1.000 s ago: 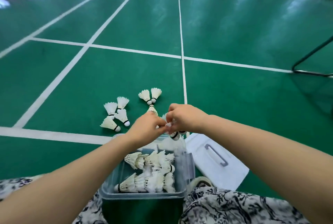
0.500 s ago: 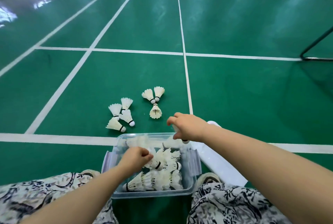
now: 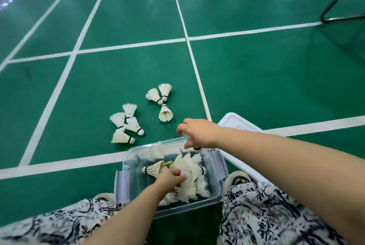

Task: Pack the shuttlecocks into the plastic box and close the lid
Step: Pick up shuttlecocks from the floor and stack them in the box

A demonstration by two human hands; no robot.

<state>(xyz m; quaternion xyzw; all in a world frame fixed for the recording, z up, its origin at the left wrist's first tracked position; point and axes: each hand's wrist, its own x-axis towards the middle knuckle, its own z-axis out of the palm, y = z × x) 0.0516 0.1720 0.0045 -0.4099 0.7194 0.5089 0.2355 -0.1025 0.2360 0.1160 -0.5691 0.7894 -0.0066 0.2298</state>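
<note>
Seven floor shuttlecocks (image 3: 135, 125) | right hand (image 3: 199, 133) hides held shuttlecock (image 3: 197, 148) | left hand (image 3: 168, 176) grip unclear

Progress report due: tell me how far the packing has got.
Done: a pile of shuttlecocks in the plastic box. In hand: right hand holds one shuttlecock over its rim; left hand rests in the pile. Left: seven shuttlecocks on the floor, lid beside the box.

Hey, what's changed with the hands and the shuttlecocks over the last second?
The left hand left the right hand and went down into the box, where its curled fingers now sit on the pile; whether it grips one is unclear. The right hand stayed at the far rim, holding a shuttlecock. The seven loose shuttlecocks beyond the box and the lid haven't moved.
</note>
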